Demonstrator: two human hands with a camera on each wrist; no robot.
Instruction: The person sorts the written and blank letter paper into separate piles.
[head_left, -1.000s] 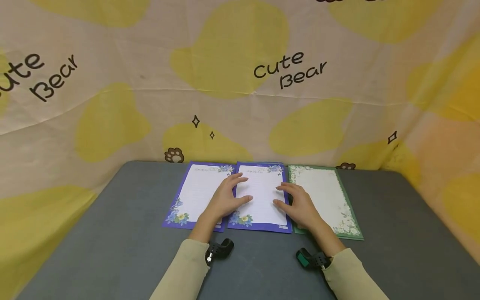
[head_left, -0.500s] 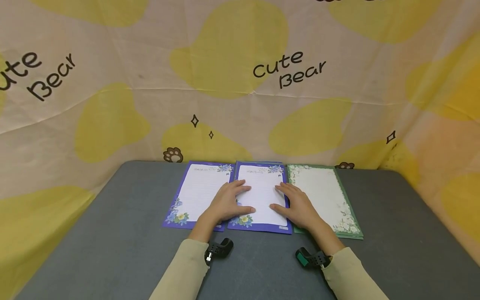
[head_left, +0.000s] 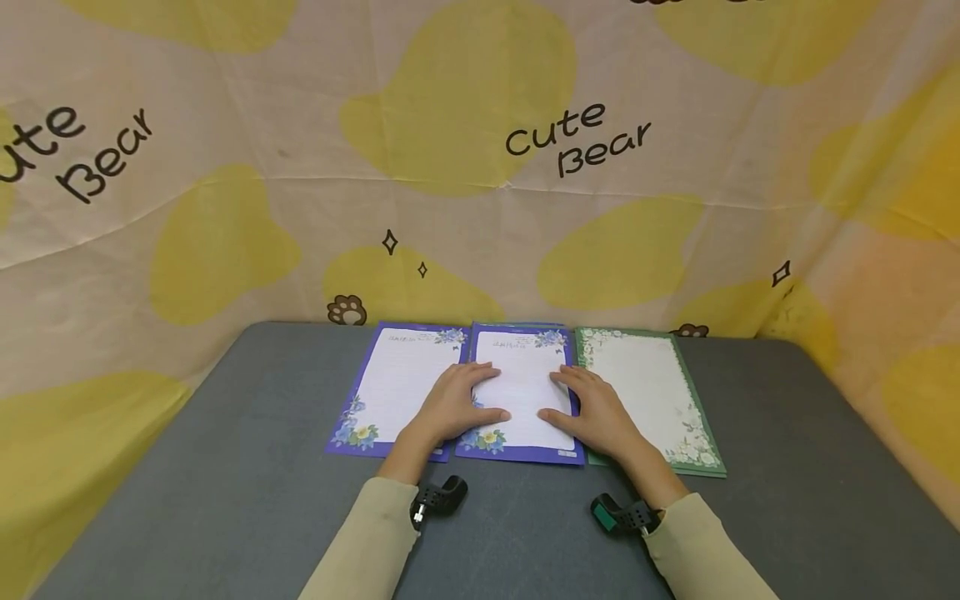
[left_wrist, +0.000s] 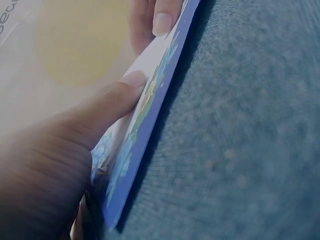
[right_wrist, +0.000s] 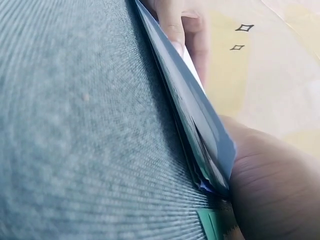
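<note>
Grip's pretty wide on left hand [head_left: 453, 402] and right hand [head_left: 596, 408]; purple-edged middle paper stack [head_left: 525, 390] is spanned by both, ribbed grey bench [head_left: 525, 533] spread past its front edge.

Muted, even head view; wrist views paler, partly blurred

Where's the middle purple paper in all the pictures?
Head: the middle purple paper lies just right of centre, below halfway.
Left wrist: the middle purple paper slants from the top to the lower left.
Right wrist: the middle purple paper slants from the top towards the lower right.
Shared landmark: the left hand.
</note>
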